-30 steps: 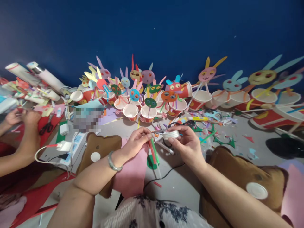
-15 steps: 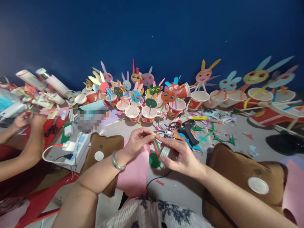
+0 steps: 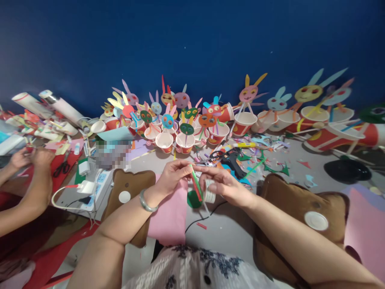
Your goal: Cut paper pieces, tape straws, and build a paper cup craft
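Note:
My left hand (image 3: 173,176) pinches the upper end of a red and green paper strip (image 3: 196,185) between thumb and fingers. The strip hangs down at a slant between my hands. My right hand (image 3: 231,186) is curled around a white roll of tape (image 3: 209,192), its index finger reaching to the strip's top end. A pale loose piece, perhaps tape, trails below the roll. Under the strip lies a green paper circle (image 3: 192,199), partly covered. A sheet of pink paper (image 3: 168,216) lies below my left hand.
Scissors (image 3: 210,157) and a black glue gun (image 3: 235,162) lie among paper scraps beyond my hands. Paper cups (image 3: 164,141) with rabbit faces line the wall. Brown cushions (image 3: 135,184) flank me. A power strip (image 3: 96,190) and another person's hands (image 3: 42,158) are at left.
The tape roll in my right hand has turned so its open side shows more. The strip shows more of its green edge. The whole view has shifted slightly.

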`<state>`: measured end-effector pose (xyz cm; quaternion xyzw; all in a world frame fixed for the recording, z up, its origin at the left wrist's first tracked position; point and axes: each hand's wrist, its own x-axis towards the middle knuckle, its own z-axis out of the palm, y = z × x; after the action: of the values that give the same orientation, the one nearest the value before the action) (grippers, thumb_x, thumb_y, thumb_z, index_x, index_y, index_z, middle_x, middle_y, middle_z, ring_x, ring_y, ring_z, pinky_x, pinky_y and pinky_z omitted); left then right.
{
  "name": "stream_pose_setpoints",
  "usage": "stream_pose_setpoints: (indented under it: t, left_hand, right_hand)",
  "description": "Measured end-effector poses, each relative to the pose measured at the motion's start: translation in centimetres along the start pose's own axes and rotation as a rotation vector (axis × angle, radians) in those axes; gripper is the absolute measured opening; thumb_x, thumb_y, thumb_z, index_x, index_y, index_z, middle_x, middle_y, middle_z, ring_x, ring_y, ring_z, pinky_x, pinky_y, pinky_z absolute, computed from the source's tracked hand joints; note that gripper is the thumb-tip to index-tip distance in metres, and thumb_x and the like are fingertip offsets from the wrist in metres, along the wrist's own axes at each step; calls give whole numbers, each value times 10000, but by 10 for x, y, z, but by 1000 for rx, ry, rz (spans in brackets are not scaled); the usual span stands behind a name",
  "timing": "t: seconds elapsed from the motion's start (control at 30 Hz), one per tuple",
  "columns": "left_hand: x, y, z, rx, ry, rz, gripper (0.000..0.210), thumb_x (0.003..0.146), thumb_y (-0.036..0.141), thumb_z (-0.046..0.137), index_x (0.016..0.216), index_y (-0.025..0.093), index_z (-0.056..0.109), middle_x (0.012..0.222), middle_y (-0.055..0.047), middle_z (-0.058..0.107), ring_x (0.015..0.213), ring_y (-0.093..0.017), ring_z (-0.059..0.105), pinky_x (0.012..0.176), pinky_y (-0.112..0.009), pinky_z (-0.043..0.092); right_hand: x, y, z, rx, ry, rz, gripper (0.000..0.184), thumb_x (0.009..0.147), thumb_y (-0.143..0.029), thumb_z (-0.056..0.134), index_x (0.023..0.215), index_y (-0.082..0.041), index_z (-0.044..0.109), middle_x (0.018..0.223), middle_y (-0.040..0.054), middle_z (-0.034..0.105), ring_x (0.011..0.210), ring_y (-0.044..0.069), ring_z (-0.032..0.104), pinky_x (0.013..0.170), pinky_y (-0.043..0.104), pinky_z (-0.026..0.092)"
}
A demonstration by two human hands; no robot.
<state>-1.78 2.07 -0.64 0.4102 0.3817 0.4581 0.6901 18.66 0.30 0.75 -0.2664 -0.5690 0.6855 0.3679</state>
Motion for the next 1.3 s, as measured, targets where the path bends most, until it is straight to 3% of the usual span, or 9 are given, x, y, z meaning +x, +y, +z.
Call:
stream_pose_setpoints:
  t: [0.17,0.37,0.5,0.63,0.83,0.93,1.03,1.13,1.3]
  left_hand:
    - [0,9,3,-29,74,-63,419,643,438,877,781,132,626,575,35,627,456,-67,560,444,-182,458]
    - [-1,19,4,31,68,-55,420,636,441,878,697,132,600,542,29,604,447,-59,537,437,-172,437]
    - [-1,19,2,77,69,-16,423,629,445,880,680,131,602,546,24,600,462,-58,538,450,-168,439]
    - [3,18,-4,155,119,-12,420,636,466,865,735,125,642,583,22,603,459,-65,542,430,-177,440]
    - [13,14,-13,288,150,-19,396,648,445,846,791,122,666,541,44,551,448,-60,485,412,-171,382]
    - [17,8,-19,320,113,-36,411,646,425,850,873,130,677,559,44,567,466,-72,498,451,-184,391]
    - [19,2,-25,476,78,52,342,693,428,822,832,133,719,688,-13,636,576,-98,555,527,-200,418]
    - [18,0,-27,635,72,206,274,753,425,788,823,160,773,896,-69,662,734,-133,597,607,-217,447]
    - [7,8,-16,578,-1,345,295,846,446,709,928,169,770,1055,-111,671,852,-161,634,675,-239,483]
  right_hand:
    - [3,2,-2,110,220,63,595,773,-479,748,1279,-202,606,837,21,664,597,119,554,524,239,419]
    - [6,2,0,131,398,86,425,723,-530,791,973,-220,644,768,4,636,498,90,465,424,212,328]
    - [7,2,1,127,412,93,416,704,-541,811,882,-217,622,766,11,635,572,118,550,480,227,417]
    - [8,4,0,153,391,64,478,636,-510,863,928,-216,625,786,14,662,595,130,587,506,242,451]
    - [7,11,1,46,460,-12,389,733,-413,817,1019,-204,654,708,-30,620,451,58,407,402,207,316]
    - [4,11,3,-111,500,-45,343,795,-432,765,1041,-207,683,614,-37,591,424,76,405,398,227,339]
    - [1,13,4,-245,501,-88,337,820,-413,740,1089,-214,698,637,-13,629,459,111,482,436,258,413]
    - [0,16,4,-358,511,-152,327,827,-389,724,1100,-212,704,850,49,709,569,135,565,505,283,480]
    - [1,20,6,-439,537,-233,305,841,-341,709,1115,-218,655,1003,73,719,617,122,590,568,276,510]
